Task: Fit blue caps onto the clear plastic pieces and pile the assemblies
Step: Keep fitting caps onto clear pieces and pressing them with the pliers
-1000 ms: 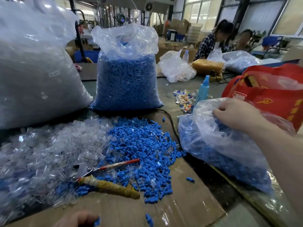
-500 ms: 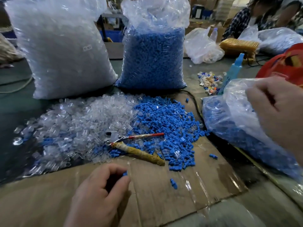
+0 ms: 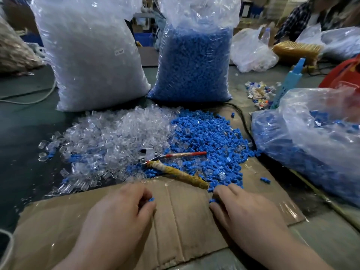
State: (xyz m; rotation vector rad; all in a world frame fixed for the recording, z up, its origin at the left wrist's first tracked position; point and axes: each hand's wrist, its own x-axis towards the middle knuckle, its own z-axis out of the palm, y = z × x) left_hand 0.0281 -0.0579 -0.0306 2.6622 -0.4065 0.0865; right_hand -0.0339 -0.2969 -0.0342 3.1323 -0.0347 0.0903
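A loose heap of blue caps (image 3: 210, 139) lies on the table beside a heap of clear plastic pieces (image 3: 109, 141). My left hand (image 3: 118, 213) rests on the cardboard sheet (image 3: 183, 227) with its fingers curled round a small blue cap (image 3: 151, 199). At the near edge of the blue heap, my right hand (image 3: 243, 209) pinches a blue cap (image 3: 212, 200) between thumb and fingers. The open bag of blue assemblies (image 3: 311, 145) lies at the right, untouched by either hand.
Pliers (image 3: 175, 168) with a red and a yellow taped handle lie across the heaps. Behind stand a tall bag of clear pieces (image 3: 91, 55) and a tall bag of blue caps (image 3: 194, 61). A blue bottle (image 3: 286, 82) and red bag (image 3: 344, 73) sit at right. A person works at the far right.
My right hand has left the bag at the right and come down to the near edge of the blue heap. The camera has tilted lower, and my left hand sits further up the cardboard.
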